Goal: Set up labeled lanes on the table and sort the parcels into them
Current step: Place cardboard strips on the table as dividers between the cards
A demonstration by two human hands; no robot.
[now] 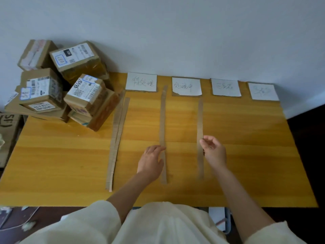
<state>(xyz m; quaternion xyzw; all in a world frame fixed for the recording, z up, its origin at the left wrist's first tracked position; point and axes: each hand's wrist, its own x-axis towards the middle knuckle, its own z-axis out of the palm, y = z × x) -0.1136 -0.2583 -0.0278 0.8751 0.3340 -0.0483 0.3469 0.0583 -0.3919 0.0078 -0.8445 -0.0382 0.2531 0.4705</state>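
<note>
Several handwritten paper labels lie along the back edge of the yellow wooden table [246, 155]; the leftmost label [141, 81] is the clearest. Long cardboard strips run front to back as dividers. A doubled strip [117, 138] lies at the left. My left hand [151, 161] rests flat with its fingers on the middle strip [162, 120]. My right hand [213, 150] pinches the edge of the right strip [200, 118]. A pile of brown cardboard parcels [58, 85] with shipping stickers sits at the table's back left corner.
A grey wall stands directly behind the table. To the left of the table is a cardboard box [7, 131] with dark printed letters. Scraps lie on the dark floor at the lower left. My cream sleeves fill the bottom of the view.
</note>
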